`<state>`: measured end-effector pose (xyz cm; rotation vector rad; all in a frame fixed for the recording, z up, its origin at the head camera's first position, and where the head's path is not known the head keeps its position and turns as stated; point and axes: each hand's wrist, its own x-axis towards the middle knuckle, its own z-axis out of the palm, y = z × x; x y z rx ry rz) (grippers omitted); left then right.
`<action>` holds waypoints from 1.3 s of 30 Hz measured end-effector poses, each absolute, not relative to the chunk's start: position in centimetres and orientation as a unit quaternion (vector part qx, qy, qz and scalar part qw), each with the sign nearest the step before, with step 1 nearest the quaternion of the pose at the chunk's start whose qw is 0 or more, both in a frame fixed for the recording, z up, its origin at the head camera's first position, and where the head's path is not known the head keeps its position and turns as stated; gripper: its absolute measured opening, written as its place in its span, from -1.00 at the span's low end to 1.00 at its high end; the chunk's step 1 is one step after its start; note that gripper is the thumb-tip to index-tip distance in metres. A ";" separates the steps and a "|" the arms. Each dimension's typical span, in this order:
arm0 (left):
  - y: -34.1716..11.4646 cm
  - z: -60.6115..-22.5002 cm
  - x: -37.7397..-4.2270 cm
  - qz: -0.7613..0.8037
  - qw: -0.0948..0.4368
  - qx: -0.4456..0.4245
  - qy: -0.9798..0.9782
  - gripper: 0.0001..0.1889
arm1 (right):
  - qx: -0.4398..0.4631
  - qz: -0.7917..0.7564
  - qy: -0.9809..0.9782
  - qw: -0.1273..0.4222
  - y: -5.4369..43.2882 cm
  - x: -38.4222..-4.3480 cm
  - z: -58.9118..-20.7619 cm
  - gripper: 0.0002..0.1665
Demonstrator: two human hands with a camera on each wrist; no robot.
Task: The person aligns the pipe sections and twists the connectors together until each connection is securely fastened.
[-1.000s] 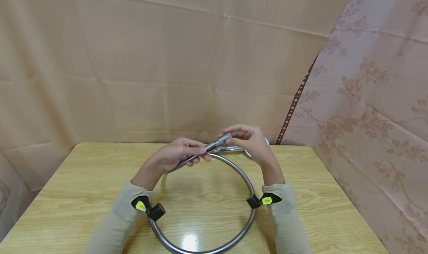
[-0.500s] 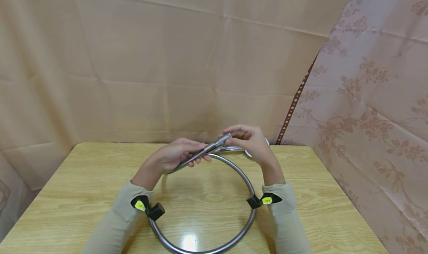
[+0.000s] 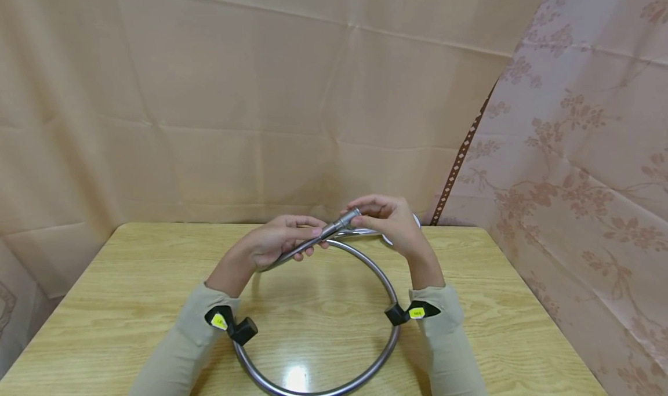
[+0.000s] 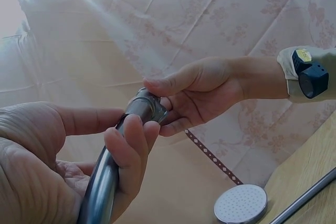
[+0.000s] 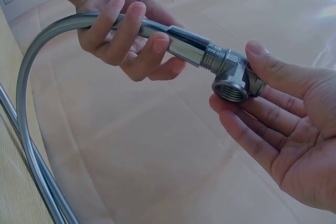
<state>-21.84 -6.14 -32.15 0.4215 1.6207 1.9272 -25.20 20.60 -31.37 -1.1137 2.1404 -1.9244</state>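
Lining Up Collar and Tee by Fingertip

We are working over the far part of the table (image 3: 130, 280), where a hose (image 5: 22, 95) is meeting a metal tee fitting (image 5: 231, 72) between our hands. Our left hand (image 3: 271, 239) is curling its fingers round the hose just by the smooth collar (image 5: 189, 44); our right hand (image 3: 394, 225) is pinching the tee's right end between thumb and fingertips. A short run of threads (image 5: 212, 57) is showing between collar and tee, so we are judging the joint only partly screwed; whether we are tightening or loosening it, we cannot tell. For good work we are wanting both parts on one straight axis, one turning lightly while the other is staying steady, and we are stopping if anything is binding. The hose's big loop is lying nearer us, perhaps tugging on the joint, so supporting its weight is helping. The shower head (image 4: 241, 204) is resting at the far right, behind our right hand.
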 end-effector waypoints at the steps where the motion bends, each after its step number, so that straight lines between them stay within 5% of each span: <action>1: -6.1 -32.1 -21.8 0.724 0.290 0.155 0.606 -0.80 | -0.361 -0.624 0.693 0.029 20.6 -25.2 -31.4 -0.60; 16: -6.1 -32.2 -21.9 0.716 0.294 0.149 0.615 -0.68 | -0.357 -0.631 0.687 0.042 20.5 -25.0 -31.3 -0.61; 39: -5.9 -32.2 -21.8 0.715 0.306 0.141 0.612 -0.92 | -0.360 -0.630 0.686 0.040 20.5 -25.1 -31.3 -0.57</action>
